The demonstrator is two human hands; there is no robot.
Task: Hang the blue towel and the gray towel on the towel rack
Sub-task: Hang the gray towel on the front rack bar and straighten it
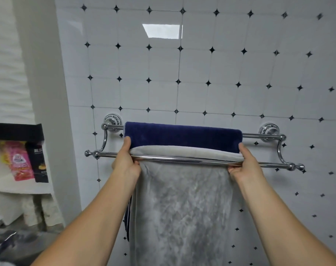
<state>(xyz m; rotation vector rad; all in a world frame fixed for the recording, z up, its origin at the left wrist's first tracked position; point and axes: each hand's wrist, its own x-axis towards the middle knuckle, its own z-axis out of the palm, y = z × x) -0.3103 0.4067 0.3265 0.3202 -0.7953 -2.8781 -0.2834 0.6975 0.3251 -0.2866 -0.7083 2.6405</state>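
Item 1. Towel rack: chrome, two bars, fixed to the white tiled wall by round mounts. The far bar runs close to the wall. The near bar sits lower and further out.

Item 2. Blue towel: dark navy, draped over the far bar, centred between the mounts. A strip of its lower part shows at the left, behind the gray towel's hanging edge.

Item 3. Gray towel: pale, mottled. A folded band lies just above and behind the near bar, touching the blue towel's front face. The long part hangs straight down below the bar. The near bar shows bare across the towel's front, and whether the towel passes over either bar cannot be told.

Item 4. Left hand: at the gray towel's left edge, at near-bar height. It grips the towel, with the thumb raised against the blue towel's left end and the fingers curled under the bar.

Item 5. Right hand: at the gray towel's right edge, in the mirror position. It grips the towel, thumb up and fingers curled beneath the bar. Both forearms reach in from the near side, and the towel spans the gap between the hands.

Item 6. Far left: a shelf holds a pink packet and a black packet side by side.
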